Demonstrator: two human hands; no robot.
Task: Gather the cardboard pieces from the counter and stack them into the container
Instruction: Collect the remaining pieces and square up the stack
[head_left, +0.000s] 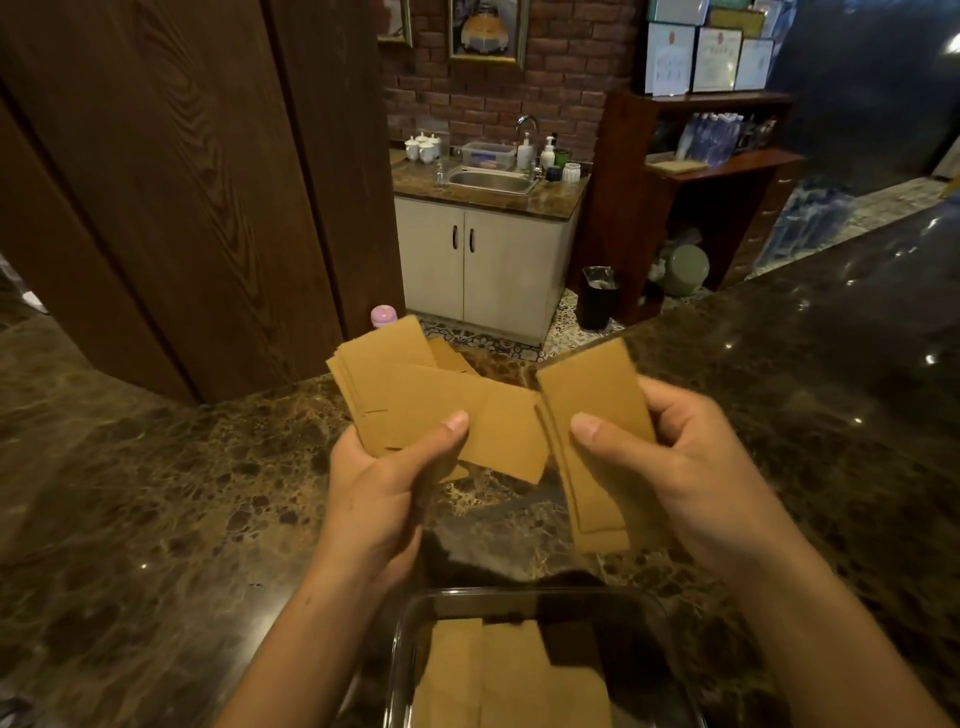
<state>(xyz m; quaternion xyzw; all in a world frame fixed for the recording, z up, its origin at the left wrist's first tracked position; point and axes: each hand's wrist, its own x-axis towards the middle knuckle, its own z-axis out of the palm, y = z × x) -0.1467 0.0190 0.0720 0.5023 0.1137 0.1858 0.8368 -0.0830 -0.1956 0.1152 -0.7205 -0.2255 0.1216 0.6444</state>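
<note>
My left hand (387, 483) grips a fanned bunch of several tan cardboard pieces (410, 395), thumb pressed on top. My right hand (670, 467) holds a smaller stack of cardboard pieces (592, 395), upright and tilted slightly, thumb on its front. Both bunches hover above the dark marble counter (182, 493), almost touching each other. Below them, at the bottom edge, a clear glass container (405, 639) sits on the counter with more cardboard pieces (498, 680) lying flat inside. Its lower part is cut off by the frame.
A pink-capped bottle (383, 316) peeks out behind the left bunch. A dark wooden panel (182, 208) stands at the left. Beyond the counter are a sink cabinet (488, 260), a black bin (599, 299) and wooden shelves (727, 171).
</note>
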